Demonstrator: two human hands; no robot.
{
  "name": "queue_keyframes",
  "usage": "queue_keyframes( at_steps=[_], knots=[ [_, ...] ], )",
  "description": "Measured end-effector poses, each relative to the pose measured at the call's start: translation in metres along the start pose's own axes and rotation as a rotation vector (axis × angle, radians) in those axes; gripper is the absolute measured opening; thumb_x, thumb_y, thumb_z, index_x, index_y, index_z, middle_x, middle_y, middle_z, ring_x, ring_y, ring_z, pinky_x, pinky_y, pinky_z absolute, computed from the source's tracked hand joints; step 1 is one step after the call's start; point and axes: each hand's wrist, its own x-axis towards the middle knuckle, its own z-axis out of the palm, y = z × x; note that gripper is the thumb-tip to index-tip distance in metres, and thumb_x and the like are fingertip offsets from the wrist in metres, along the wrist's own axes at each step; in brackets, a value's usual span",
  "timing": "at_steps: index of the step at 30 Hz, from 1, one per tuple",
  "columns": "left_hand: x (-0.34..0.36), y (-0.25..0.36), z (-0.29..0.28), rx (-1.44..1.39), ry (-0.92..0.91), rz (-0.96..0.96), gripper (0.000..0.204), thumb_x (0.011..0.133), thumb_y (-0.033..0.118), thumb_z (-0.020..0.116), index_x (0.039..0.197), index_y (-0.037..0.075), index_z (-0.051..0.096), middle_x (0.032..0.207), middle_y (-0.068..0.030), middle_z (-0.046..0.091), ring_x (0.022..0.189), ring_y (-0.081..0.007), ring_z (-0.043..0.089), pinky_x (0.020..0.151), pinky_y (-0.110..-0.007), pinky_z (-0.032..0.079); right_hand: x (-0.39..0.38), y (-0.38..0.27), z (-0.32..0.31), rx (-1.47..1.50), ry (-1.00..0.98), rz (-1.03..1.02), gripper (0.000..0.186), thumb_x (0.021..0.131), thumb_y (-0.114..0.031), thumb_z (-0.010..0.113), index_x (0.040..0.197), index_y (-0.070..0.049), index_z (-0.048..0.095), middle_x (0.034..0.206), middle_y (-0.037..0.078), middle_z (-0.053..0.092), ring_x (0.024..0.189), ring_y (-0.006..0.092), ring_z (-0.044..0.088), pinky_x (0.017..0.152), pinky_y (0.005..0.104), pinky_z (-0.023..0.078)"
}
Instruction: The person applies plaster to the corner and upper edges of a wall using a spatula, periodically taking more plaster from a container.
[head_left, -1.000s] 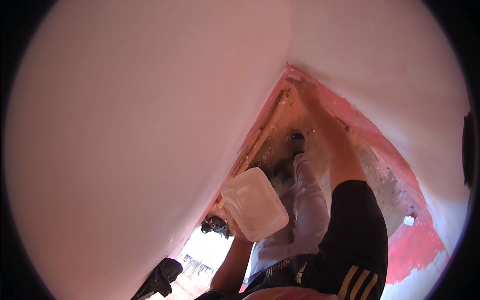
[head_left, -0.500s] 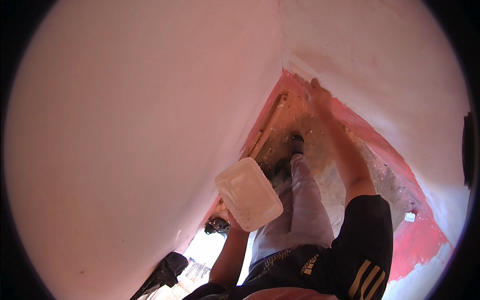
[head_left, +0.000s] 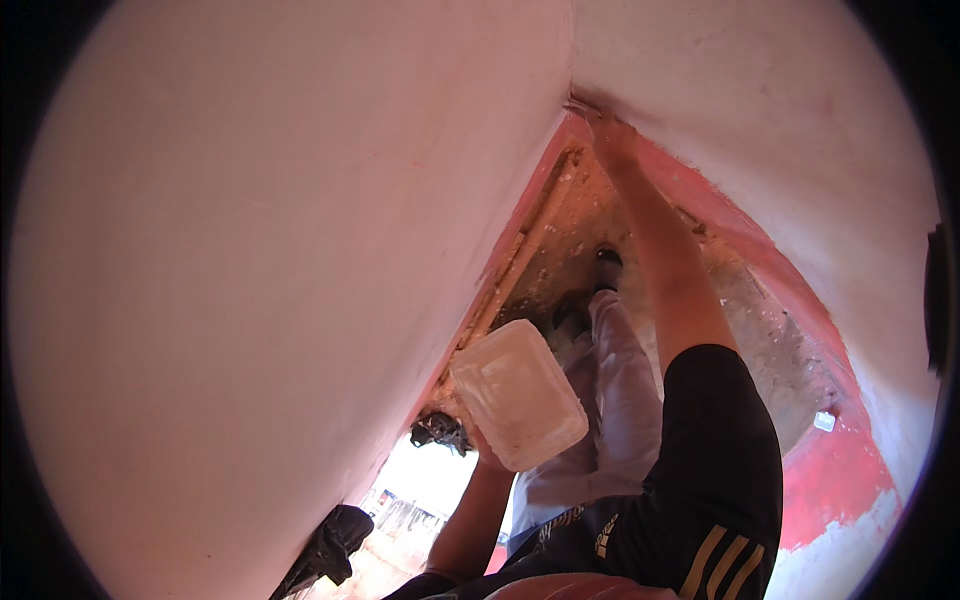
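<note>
One pale container: tilted, over the legs.
Left hand: my grip is closed on the container's lower-left edge.
Right hand: at the wall corner; I cannot tell its grip.
Floor: brown, speckled.

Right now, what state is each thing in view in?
Pale container: held, tilted; contents unclear.
Left hand: holding the container's lower left side.
Right hand: at the wall corner, fingers blurred; grip unclear.
Right wall: pale above, red below.
Black plastic: crumpled, lower left.
Small white object: beside the wall's red part.
</note>
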Motion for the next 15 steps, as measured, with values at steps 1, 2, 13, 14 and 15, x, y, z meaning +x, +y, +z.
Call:
queue_keyframes(
  at_steps=[1, 2, 13, 14, 15],
  knots=[
    [0.0, -0.001, 0.003, 0.0, -0.006, -0.002, 0.084, 0.083, 0.066, 0.06, 0.148, 0.017, 0.036, 0.145, -0.0062, 0.045, 0.127, -0.0308, 0.051, 0.103, -0.053, 0.045, -0.004, 0.004, -0.001, -0.004, -0.001, 0.001, 0.045, 0.091, -0.016, 0.056, 0.127, -0.042, 0.06, 0.115, 0.005, 0.064, 0.088, 0.0257, 0.068, 0.083, 0.0377, 0.057],
    [-0.001, -0.001, 0.005, 0.001, -0.012, -0.004, 0.084, 0.083, 0.066, 0.06, 0.148, 0.017, 0.036, 0.145, -0.0062, 0.045, 0.127, -0.0308, 0.051, 0.103, -0.053, 0.045, -0.01, 0.007, -0.003, 0.045, 0.1, -0.061, 0.046, 0.09, -0.016, 0.057, 0.128, -0.043, 0.059, 0.111, 0.005, 0.064, 0.084, 0.0251, 0.068, 0.079, 0.0381, 0.058],
    [-0.037, 0.003, 0.036, 0.039, -0.071, 0.019, 0.085, 0.083, 0.066, 0.061, 0.148, 0.017, 0.035, 0.146, -0.0061, 0.045, 0.127, -0.0309, 0.051, 0.103, -0.053, 0.045, -0.046, 0.004, -0.089, 0.096, 0.422, -0.122, 0.015, 0.078, -0.007, 0.064, 0.087, -0.014, 0.056, 0.08, 0.007, 0.053, 0.058, 0.0277, 0.062, 0.048, 0.0399, 0.051],
    [-0.04, 0.004, 0.036, 0.046, -0.07, 0.029, 0.085, 0.083, 0.066, 0.061, 0.148, 0.017, 0.035, 0.146, -0.0061, 0.045, 0.128, -0.0309, 0.051, 0.103, -0.053, 0.045, -0.054, -0.002, -0.1, 0.161, 0.472, -0.138, 0.011, 0.081, -0.008, 0.063, 0.087, -0.014, 0.056, 0.08, 0.008, 0.053, 0.059, 0.0285, 0.062, 0.048, 0.0402, 0.051],
    [-0.04, 0.004, 0.037, 0.05, -0.079, 0.03, 0.085, 0.083, 0.066, 0.061, 0.148, 0.017, 0.035, 0.146, -0.0061, 0.045, 0.128, -0.0309, 0.051, 0.103, -0.053, 0.045, -0.061, -0.003, -0.109, 0.213, 0.526, -0.153, 0.008, 0.083, -0.01, 0.062, 0.087, -0.013, 0.055, 0.081, 0.008, 0.053, 0.06, 0.0294, 0.062, 0.048, 0.0405, 0.051]
  ],
)
